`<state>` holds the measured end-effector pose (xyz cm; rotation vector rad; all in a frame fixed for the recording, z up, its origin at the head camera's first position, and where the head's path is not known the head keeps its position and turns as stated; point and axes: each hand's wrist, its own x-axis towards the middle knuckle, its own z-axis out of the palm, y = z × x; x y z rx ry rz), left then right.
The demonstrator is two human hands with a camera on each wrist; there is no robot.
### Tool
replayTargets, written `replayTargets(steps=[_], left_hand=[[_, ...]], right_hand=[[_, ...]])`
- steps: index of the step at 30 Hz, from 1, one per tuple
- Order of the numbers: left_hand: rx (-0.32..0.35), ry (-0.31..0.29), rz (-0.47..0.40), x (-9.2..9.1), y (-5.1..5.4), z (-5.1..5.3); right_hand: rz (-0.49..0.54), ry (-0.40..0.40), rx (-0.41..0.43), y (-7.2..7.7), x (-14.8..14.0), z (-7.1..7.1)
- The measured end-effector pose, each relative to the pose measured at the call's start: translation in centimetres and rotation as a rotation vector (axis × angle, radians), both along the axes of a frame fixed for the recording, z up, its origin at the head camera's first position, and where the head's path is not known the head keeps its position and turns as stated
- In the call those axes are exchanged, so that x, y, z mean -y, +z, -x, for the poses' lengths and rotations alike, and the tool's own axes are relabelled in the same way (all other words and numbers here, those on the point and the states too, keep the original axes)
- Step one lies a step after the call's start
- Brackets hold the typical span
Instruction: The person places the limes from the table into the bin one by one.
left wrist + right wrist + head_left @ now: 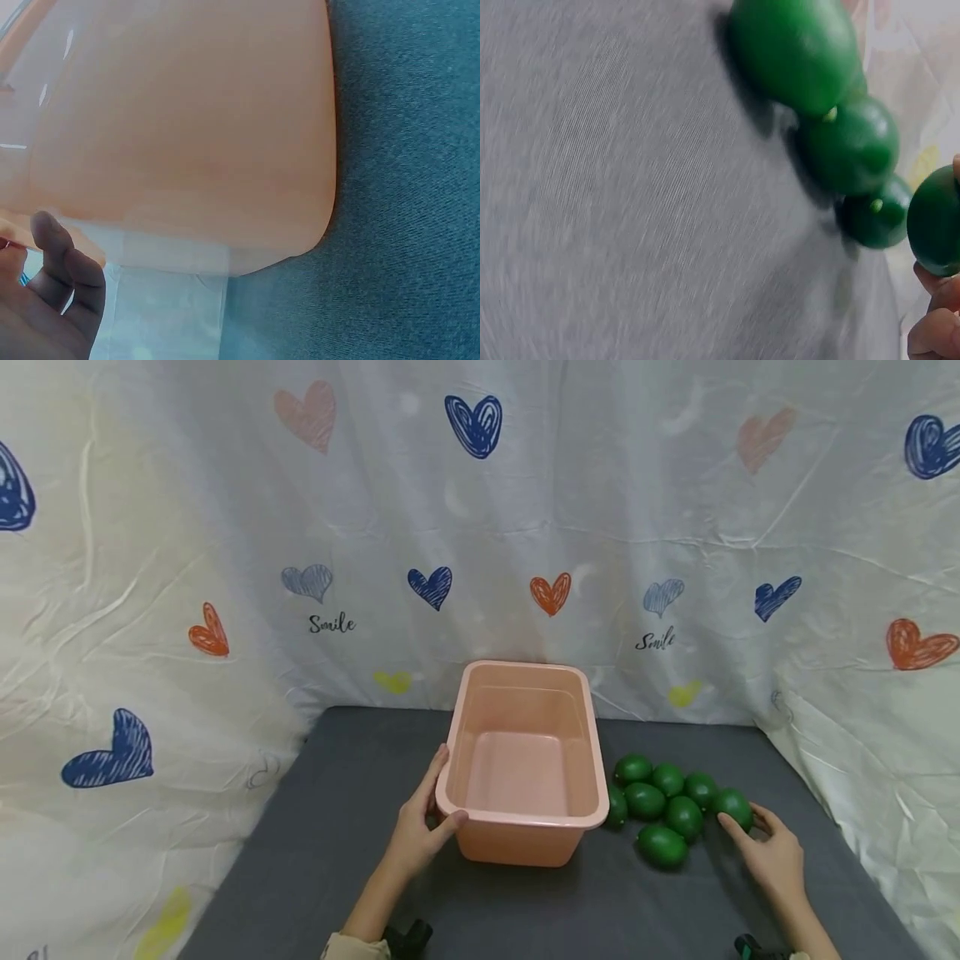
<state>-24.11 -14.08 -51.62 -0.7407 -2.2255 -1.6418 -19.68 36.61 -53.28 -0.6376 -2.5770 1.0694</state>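
Note:
A pink plastic basin (521,853) stands on the dark grey table, its inside bare. My left hand (417,833) grips the basin's near left corner, thumb at the rim and fingers along the left side; the left wrist view shows the fingers (52,244) by the rim. To the right of the basin lie several green limes (663,847) in a loose cluster. At the cluster's right end, my right hand (774,853) pinches one lime (732,810) between thumb and fingers. That held lime (934,221) appears raised off the cloth in the right wrist view.
The grey table (360,760) ends at a white curtain (495,510) printed with hearts, which hangs behind it and at both sides. One lime (617,807) lies close against the basin's right side, partly hidden by it.

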Motion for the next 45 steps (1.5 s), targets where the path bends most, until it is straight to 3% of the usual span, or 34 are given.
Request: replayTargets(steps=[4, 10, 18, 30, 45], left_hand=[[0.007, -0.009, -0.008, 0.0, -0.1, 0.0], [0.017, -0.001, -0.019, 0.0, 0.0, -0.2], [0.013, -0.002, -0.031, -0.3, 0.4, -0.1], [0.003, -0.019, -0.055, -0.7, 0.1, 0.2], [0.025, 0.001, -0.041, -0.5, 0.1, -0.3]], right_hand=[[0.046, -0.008, -0.005, 0.7, 0.6, 0.0], [0.112, 0.051, -0.013, 2.3, 1.6, 0.5], [0.172, 0.142, -0.110, 4.2, 3.5, 1.4], [0.239, 0.207, -0.147, 5.8, 7.4, 3.3], [0.394, 0.288, -0.204, 8.0, 11.4, 4.6]])
